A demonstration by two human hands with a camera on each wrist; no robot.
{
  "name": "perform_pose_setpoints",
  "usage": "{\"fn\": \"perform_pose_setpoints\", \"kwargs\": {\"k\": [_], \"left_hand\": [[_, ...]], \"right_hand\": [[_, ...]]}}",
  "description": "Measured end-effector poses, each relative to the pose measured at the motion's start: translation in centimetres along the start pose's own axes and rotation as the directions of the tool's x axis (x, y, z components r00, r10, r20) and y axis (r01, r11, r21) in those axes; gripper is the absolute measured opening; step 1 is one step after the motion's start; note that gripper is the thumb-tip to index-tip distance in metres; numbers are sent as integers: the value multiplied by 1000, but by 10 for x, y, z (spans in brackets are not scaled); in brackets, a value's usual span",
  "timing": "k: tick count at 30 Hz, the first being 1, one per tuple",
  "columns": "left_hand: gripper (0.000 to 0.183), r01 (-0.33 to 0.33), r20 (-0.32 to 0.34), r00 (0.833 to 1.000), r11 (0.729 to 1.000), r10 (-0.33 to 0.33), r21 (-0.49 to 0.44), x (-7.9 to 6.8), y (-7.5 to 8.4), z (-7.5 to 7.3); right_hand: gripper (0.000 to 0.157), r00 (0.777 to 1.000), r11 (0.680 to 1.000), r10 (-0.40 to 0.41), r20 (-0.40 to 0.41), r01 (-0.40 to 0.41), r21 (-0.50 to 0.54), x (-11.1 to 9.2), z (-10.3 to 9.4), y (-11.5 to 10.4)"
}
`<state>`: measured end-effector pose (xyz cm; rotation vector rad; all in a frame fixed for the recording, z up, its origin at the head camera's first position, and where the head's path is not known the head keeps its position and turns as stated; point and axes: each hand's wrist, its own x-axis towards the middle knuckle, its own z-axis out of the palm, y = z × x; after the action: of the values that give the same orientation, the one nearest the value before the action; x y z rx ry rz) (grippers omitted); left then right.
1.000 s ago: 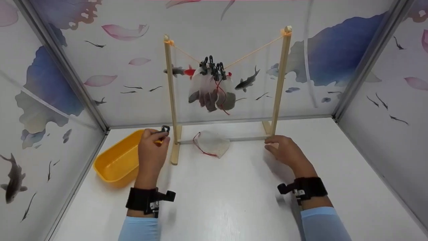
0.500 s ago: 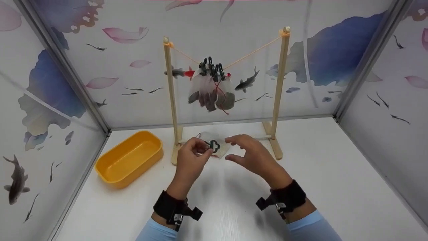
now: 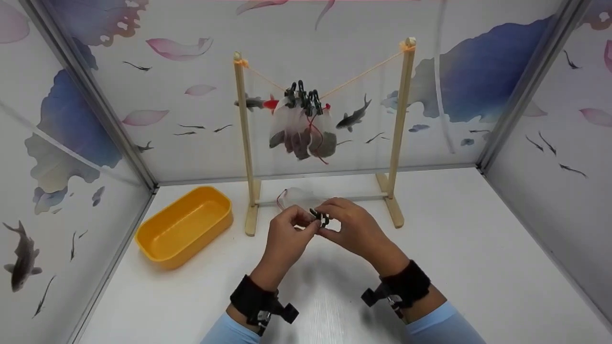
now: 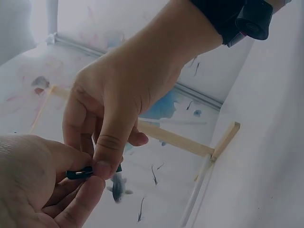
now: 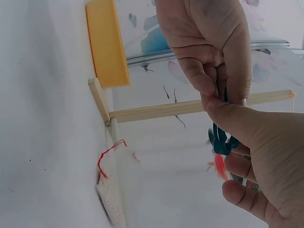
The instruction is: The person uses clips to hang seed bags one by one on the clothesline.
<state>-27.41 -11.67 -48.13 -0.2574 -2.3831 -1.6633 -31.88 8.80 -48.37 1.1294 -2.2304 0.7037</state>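
Observation:
Both hands meet over the table in front of a wooden stand. My left hand (image 3: 291,234) pinches a small dark green clothes peg (image 3: 325,220) between thumb and fingers. From the other side my right hand (image 3: 356,231) grips the same peg, its thumb against the left fingertips; the peg (image 5: 222,142) shows below that thumb in the right wrist view. Just behind the hands a white drawstring pouch (image 3: 297,195) with a red cord lies on the table, partly hidden by them. The pouch (image 5: 111,199) shows its side in the right wrist view.
The wooden stand's posts (image 3: 401,124) carry a sagging orange cord (image 3: 366,72). Several pale pouches (image 3: 287,119) with dark contents hang bunched from it by black pegs (image 3: 301,93). A yellow plastic tub (image 3: 205,243) sits at the left. Printed walls enclose the table.
The left hand has brought the peg from beside the yellow tub to the middle. The right hand has come left from the stand's right post and now grips the peg too.

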Motion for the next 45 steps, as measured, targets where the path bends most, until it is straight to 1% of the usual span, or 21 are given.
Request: {"fn": "perform_pose_setpoints", "kwargs": {"k": [4,7,9,12,15,17,18,20,21,23,24,26,28,30,32,34,35,38,40,41,45], "left_hand": [[7,3,43,999,999,-1,-41,-3,3,1],[12,0,65,998,998,4,-67,-4,5,1],[16,-1,77,997,997,7,-71,-4,5,1],[20,4,110,994,996,6,-90,-4,5,1],[24,16,146,989,995,-1,-101,-3,3,0],[29,23,153,988,995,-8,-95,-2,-1,-1],[30,25,144,990,996,-13,-85,-1,-4,-2],[32,39,105,994,998,-34,-49,3,-12,-6],[32,46,76,996,999,-44,-23,6,-17,-9],[31,90,0,996,995,-90,52,14,-28,-15],[30,126,-41,992,988,-122,91,19,-35,-17],[31,206,-109,976,965,-190,163,31,-50,-22],[38,286,-148,955,931,-258,228,43,-64,-25],[49,346,-162,936,894,-311,284,54,-76,-25],[56,379,-156,925,864,-346,332,66,-85,-23],[59,404,-146,915,840,-377,362,74,-90,-20],[58,411,-139,911,834,-387,369,78,-92,-18],[55,425,-113,904,834,-413,353,86,-98,-12],[53,426,-103,903,839,-417,340,91,-102,-9],[50,425,-102,904,843,-416,330,93,-103,-8],[38,404,-108,914,863,-391,303,98,-107,-5]], "right_hand": [[37,1000,999,-16,-11,17,46,-1,0,2],[34,1000,996,-5,-2,5,84,-2,-1,4],[34,1000,995,7,18,-8,104,-3,-3,5],[36,998,989,34,59,-42,141,-3,-4,5],[36,992,977,82,96,-99,186,-3,-6,5],[36,987,967,115,110,-137,216,-4,-7,5],[37,985,960,130,114,-154,233,-4,-8,6],[39,982,951,156,105,-178,254,-4,-9,7],[38,981,948,173,92,-191,253,-4,-9,9],[33,976,948,210,51,-216,235,-3,-10,11],[29,973,949,229,29,-230,218,-3,-11,13],[21,963,948,270,-20,-262,183,-3,-11,17],[14,951,940,304,-59,-289,178,-3,-12,22],[11,937,924,343,-70,-323,205,-5,-11,28],[10,919,897,388,-66,-361,255,-7,-11,35],[10,896,858,442,-41,-409,312,-9,-10,41],[10,880,831,475,-20,-440,340,-10,-10,43],[10,840,759,543,27,-504,412,-12,-8,46],[10,822,728,567,44,-526,440,-13,-7,47],[10,817,719,574,50,-532,447,-13,-7,47],[9,810,716,583,61,-547,434,-11,-5,47]]}}
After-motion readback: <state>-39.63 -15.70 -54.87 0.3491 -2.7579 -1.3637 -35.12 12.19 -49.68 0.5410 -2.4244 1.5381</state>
